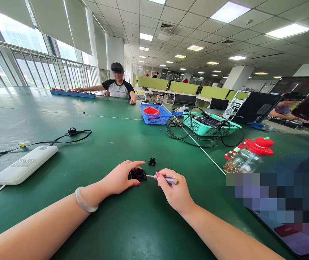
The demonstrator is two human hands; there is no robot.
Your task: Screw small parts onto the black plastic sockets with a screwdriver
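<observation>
Grey lines of print run across the long white plastic box (25,164) on the left, too small to read; a faint mark on the back of the tilted black flat panel (257,107) is likewise illegible; the small black rectangular part (138,174), dark and with a raised round form on top, lies on the smooth green tabletop (116,231) in front of the person; the left hand (118,177) grips it, thumb at the near side and fingers at the far side; the right hand (176,189) is closed around a slim screwdriver with a shiny purplish handle (169,179), its thin metal shaft reaching the part's right edge; a small black knobbed piece (151,161) stands just beyond
</observation>
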